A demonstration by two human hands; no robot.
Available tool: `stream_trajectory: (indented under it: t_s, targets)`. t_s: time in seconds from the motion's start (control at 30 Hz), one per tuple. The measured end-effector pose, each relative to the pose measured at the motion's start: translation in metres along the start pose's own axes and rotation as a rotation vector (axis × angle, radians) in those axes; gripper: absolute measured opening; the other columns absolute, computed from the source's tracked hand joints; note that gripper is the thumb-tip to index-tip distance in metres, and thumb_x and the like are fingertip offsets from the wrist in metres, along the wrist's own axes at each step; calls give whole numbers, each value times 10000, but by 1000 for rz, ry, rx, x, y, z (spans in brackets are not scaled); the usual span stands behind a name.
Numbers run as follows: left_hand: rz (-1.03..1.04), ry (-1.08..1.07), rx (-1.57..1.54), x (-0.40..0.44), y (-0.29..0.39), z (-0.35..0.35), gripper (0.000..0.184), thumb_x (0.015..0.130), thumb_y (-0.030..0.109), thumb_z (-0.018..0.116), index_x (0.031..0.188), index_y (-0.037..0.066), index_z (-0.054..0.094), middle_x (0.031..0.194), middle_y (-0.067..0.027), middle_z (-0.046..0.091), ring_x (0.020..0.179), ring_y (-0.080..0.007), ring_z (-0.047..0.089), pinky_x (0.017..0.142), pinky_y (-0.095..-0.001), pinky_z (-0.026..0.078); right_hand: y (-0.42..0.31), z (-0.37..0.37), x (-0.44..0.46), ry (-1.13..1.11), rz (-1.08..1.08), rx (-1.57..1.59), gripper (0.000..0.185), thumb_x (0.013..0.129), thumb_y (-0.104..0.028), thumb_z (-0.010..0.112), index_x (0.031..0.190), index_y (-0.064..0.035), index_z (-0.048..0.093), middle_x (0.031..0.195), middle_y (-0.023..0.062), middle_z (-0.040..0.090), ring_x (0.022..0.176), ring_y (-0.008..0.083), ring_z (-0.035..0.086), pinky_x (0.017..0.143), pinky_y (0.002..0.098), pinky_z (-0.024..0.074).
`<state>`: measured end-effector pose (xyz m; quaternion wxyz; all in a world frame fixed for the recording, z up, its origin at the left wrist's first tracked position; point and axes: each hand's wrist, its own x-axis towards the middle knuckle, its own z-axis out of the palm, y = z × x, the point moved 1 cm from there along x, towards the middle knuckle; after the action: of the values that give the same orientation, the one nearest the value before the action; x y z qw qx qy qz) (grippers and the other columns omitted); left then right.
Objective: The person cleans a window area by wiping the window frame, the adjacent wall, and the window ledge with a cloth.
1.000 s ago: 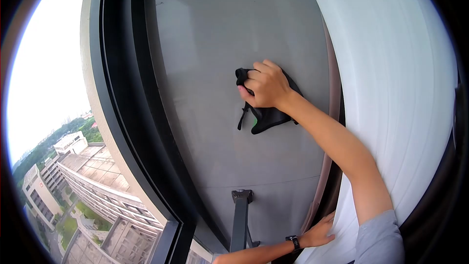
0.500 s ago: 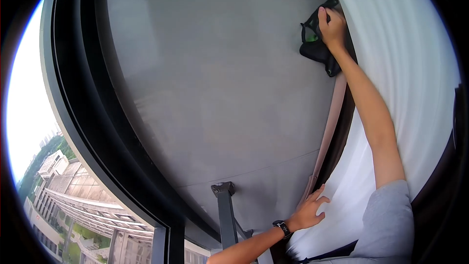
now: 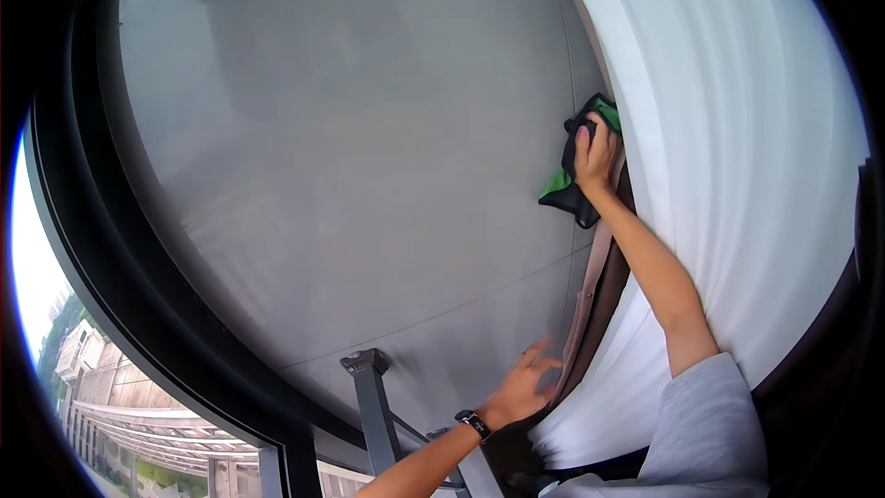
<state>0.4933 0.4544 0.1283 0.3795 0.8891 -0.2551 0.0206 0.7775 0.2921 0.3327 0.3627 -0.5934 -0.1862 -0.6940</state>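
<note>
My right hand (image 3: pixel 596 155) is closed around a black cloth with green patches (image 3: pixel 559 186) and presses it on the grey panel (image 3: pixel 369 148), close to the panel's right edge. The cloth is bunched, with parts showing above and below the fingers. Lower down, my left hand (image 3: pixel 518 389), with a dark watch (image 3: pixel 474 424) on its wrist, has its fingers spread and holds nothing. It is near the brownish edge strip (image 3: pixel 581 325); its fingertips are slightly blurred.
A white curtain (image 3: pixel 737 129) hangs along the right side. On the left runs a dark window frame (image 3: pixel 147 212), with buildings outside (image 3: pixel 138 397). A grey metal bar (image 3: pixel 376 410) with a bracket stands at the bottom, left of my left hand.
From the middle of the panel, my right hand has moved the cloth to the right edge, then lower along it. My left hand has left the curtain, its fingers now spread. The view has shifted.
</note>
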Motion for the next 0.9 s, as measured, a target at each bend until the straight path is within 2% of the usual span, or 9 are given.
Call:
stream_trajectory:
  t_s: [0.03, 0.1, 0.33, 0.4, 0.53, 0.6, 0.7, 0.8, 0.9]
  targets:
    - [4, -3, -9, 0, -2, 0, 392, 863, 122, 645, 1252, 86, 605, 1606, -244, 257, 1431, -439, 352, 1125, -441, 383, 2, -2, 0, -5, -61, 58, 380, 955, -260, 545, 1231, -6, 604, 1115, 264, 659, 1044, 463, 604, 931, 499, 454]
    - [2, 16, 55, 2, -3, -2, 382, 869, 137, 644, 1246, 93, 607, 1608, -246, 252, 1383, -429, 420, 1091, -433, 416, 4, -5, 4, -93, 23, 136, 397, 958, -268, 539, 1237, 8, 593, 1136, 261, 658, 1074, 463, 601, 950, 501, 447]
    - [-58, 67, 37, 1, -11, -17, 358, 856, 137, 650, 1211, 98, 625, 1568, -259, 330, 1297, -430, 491, 1011, -434, 466, 12, -2, 8, -91, -52, 98, 392, 946, -261, 549, 1221, 15, 589, 1172, 243, 615, 1107, 442, 555, 989, 478, 414]
    - [-78, 122, 64, -3, -18, -17, 355, 829, 123, 647, 1180, 83, 616, 1519, -286, 380, 1371, -486, 402, 1144, -486, 361, 22, 3, 7, -110, -67, 92, 390, 950, -276, 547, 1212, 8, 592, 1157, 244, 619, 1090, 443, 564, 970, 487, 422]
    - [-140, 132, 107, -9, -37, -14, 358, 809, 125, 657, 1164, 91, 623, 1546, -267, 345, 1412, -485, 345, 1141, -533, 350, 48, 9, -2, -123, -78, 122, 397, 961, -307, 531, 1192, 8, 597, 1110, 253, 644, 1030, 458, 598, 910, 495, 453]
    - [-113, 101, 662, -9, -37, -21, 425, 788, 102, 677, 1210, 105, 627, 1598, -234, 265, 1448, -496, 263, 1119, -616, 334, 65, 18, -6, -101, -92, 160, 413, 967, -329, 525, 1198, 6, 598, 1145, 256, 642, 1061, 460, 593, 923, 493, 447]
    - [-167, 164, 829, -10, -57, -34, 527, 755, 86, 678, 1277, 110, 602, 1624, -212, 205, 1485, -507, 149, 1117, -696, 264, 92, 31, -19, -145, 7, 109, 437, 988, -343, 522, 1248, 5, 577, 1187, 255, 631, 1136, 454, 567, 1002, 469, 424]
    - [-312, 213, 936, -3, -68, -47, 626, 740, 82, 679, 1353, 123, 559, 1628, -209, 198, 1485, -505, 155, 1125, -705, 234, 144, 55, -27, -140, 64, 167, 448, 1004, -333, 515, 1284, 14, 549, 1250, 242, 597, 1191, 416, 546, 1043, 445, 400]
    - [-426, 93, 1061, -6, -92, -52, 676, 744, 99, 682, 1399, 128, 516, 1629, -227, 177, 1485, -523, 132, 1119, -727, 208, 196, 83, -35, -149, 177, 191, 427, 1032, -284, 484, 1313, 35, 519, 1281, 223, 580, 1223, 377, 532, 1071, 419, 380]
